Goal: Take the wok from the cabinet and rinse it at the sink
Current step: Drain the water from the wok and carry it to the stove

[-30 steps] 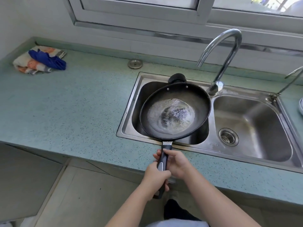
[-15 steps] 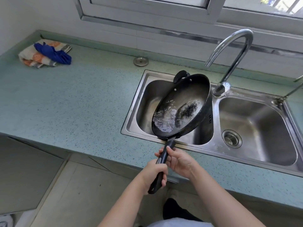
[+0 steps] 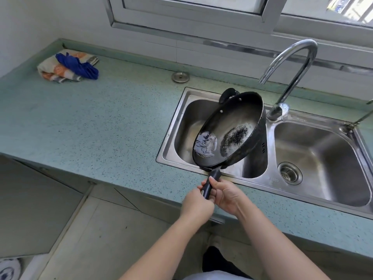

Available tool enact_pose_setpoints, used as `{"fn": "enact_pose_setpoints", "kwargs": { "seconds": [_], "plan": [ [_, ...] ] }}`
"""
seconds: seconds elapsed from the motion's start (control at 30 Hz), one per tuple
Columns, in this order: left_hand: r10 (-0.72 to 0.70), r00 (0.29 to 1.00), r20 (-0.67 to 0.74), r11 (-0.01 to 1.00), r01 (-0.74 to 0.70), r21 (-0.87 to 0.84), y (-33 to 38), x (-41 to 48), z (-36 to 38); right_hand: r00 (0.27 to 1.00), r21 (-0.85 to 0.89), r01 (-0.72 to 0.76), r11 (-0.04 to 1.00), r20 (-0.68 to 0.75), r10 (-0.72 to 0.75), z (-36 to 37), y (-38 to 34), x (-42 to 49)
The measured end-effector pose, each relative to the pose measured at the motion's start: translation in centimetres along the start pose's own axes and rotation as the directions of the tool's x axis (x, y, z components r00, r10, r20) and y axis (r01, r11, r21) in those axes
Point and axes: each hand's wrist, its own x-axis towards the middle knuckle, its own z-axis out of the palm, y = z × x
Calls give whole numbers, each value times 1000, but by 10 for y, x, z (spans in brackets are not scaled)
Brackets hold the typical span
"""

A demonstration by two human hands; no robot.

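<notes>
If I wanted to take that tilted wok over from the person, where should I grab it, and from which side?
Probably the small loop handle on the wok's far rim, reached from behind the sink. The long handle is already filled by the left hand and right hand, and the tilted bowl holds water.

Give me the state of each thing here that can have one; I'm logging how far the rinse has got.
wok: tilted over the left basin, water pooled at its low side
left hand: closed on the wok handle
right hand: closed on the wok handle
faucet: no water running
left basin: wet
right basin: drain strainer in place, no standing water
cloths: crumpled on the counter
</notes>
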Motion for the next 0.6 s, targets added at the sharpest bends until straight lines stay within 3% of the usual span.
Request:
{"fn": "enact_pose_setpoints", "kwargs": {
  "seconds": [0.23,0.6],
  "plan": [
    [36,996,79,977,-18,-212,0,-5,4,999,-166,36,986,-10,-38,-7,-7,1],
    [10,955,295,863,141,-486,1,-4,32,994,-407,42,912,-72,-78,-26,-18,-8]
  ]
}}
